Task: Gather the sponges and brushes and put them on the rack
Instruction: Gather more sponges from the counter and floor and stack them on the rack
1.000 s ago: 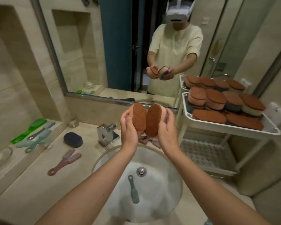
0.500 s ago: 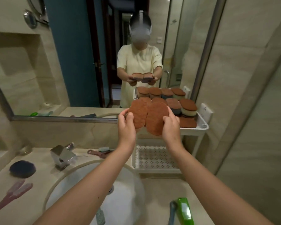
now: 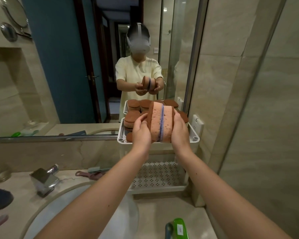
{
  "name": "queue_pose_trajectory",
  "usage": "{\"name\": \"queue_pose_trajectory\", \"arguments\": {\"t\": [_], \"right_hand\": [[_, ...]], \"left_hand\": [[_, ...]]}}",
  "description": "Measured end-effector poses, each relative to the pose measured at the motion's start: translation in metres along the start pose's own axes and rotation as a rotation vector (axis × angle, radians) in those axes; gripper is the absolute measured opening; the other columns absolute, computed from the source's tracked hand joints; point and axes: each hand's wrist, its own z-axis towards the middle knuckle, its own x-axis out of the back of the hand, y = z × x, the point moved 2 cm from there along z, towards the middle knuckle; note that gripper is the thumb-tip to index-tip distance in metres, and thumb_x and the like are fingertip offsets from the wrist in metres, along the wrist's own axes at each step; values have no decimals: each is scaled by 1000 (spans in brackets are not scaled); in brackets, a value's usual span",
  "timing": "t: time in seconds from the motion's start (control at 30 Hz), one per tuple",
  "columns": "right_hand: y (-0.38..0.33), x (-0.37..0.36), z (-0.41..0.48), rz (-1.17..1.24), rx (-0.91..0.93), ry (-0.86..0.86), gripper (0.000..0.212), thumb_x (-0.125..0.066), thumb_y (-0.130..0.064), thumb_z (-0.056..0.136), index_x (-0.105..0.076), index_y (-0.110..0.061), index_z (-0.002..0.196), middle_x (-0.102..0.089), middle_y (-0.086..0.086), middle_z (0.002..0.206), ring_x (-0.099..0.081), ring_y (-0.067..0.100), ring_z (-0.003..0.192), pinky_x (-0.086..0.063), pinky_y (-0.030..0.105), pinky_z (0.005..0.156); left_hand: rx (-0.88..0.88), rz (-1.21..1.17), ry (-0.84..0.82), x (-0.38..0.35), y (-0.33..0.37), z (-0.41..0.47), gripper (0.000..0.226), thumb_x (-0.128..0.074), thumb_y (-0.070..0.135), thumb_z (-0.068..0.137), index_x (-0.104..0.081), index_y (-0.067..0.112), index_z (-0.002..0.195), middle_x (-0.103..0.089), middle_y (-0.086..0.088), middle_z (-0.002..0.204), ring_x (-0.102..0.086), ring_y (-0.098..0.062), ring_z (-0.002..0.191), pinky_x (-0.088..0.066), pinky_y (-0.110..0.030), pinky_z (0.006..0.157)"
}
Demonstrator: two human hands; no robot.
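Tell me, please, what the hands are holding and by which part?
Two sponges pressed together on edge: the left hand grips the brown outer face, the right hand the opposite face, over the rack.

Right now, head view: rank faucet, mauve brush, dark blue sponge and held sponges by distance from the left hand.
1. held sponges, gripped by the left hand
2. mauve brush, on the counter below-left
3. faucet, further left
4. dark blue sponge, far left edge

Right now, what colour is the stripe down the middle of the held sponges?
Blue-violet stripe, running between the pink foam of the sponges. It shows in the head view.
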Motion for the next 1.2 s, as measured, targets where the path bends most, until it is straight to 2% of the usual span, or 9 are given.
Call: {"name": "queue_pose_trajectory", "arguments": {"t": [0.07,0.13,0.27,0.4,0.47,0.57,0.73,0.9,1.2], "right_hand": [[0,-1,2,0,-22,-91,42,-29,-47,102,-60,-30,125,-68,-9,112,-63,6,106,-50,35,95],[-2,-2,7,-25,-26,-183,42,-38,-42,99,-53,-32,136,-65,-10,124,-59,8,116,-45,38,103],[-9,3,23,-149,-52,-234,62,-45,-38,88,-38,-27,148,-49,0,145,-48,18,130,-42,45,108],[-7,11,39,-217,-20,-161,58,-61,-25,85,-42,-25,140,-51,-9,121,-52,15,116,-51,37,93],[-4,15,44,-321,15,-156,60,-67,-24,77,-45,-29,133,-47,-13,114,-50,13,112,-49,24,80],[0,19,50,-591,85,-161,60,-69,-33,66,-52,-37,124,-55,-11,118,-51,16,115,-49,36,92],[12,17,48,-952,149,-196,48,-65,-27,65,-57,-44,110,-60,-15,108,-46,17,121,-13,53,118],[23,17,47,-980,138,-235,47,-61,-20,70,-56,-41,112,-60,-9,119,-39,16,130,10,55,115],[29,16,48,-1049,236,-158,52,-53,-3,74,-60,-33,116,-59,-7,126,-31,19,139,20,51,111]], "left_hand": [[1,16,-25,-3,-1,1,27,-31,45,102,-56,37,108,-66,-1,117,-64,-19,106,-53,-47,92],[-26,45,-77,-2,-1,4,36,-35,60,96,-59,36,107,-69,2,111,-66,-18,103,-54,-47,91],[-70,141,-128,5,1,18,47,-54,55,90,-58,24,125,-68,3,115,-64,-17,108,-50,-43,98],[-220,344,-195,17,5,31,50,-60,36,90,-51,24,138,-61,6,126,-57,-11,115,-49,-28,93],[-259,457,-174,27,6,37,63,-62,36,81,-45,27,141,-53,4,134,-52,-12,120,-48,-32,96],[-344,723,-164,40,5,40,68,-60,36,72,-47,34,138,-49,5,137,-49,-14,122,-47,-41,100],[-576,1130,-150,45,-2,37,62,-58,40,76,-49,36,138,-51,13,136,-39,-12,128,-29,-36,111],[-579,1336,-142,38,-16,42,63,-57,39,82,-43,34,143,-46,7,141,-32,-15,133,-16,-41,119],[-624,1398,-102,32,-23,44,61,-53,31,86,-39,31,145,-41,3,146,-23,-16,142,6,-47,120]]}}
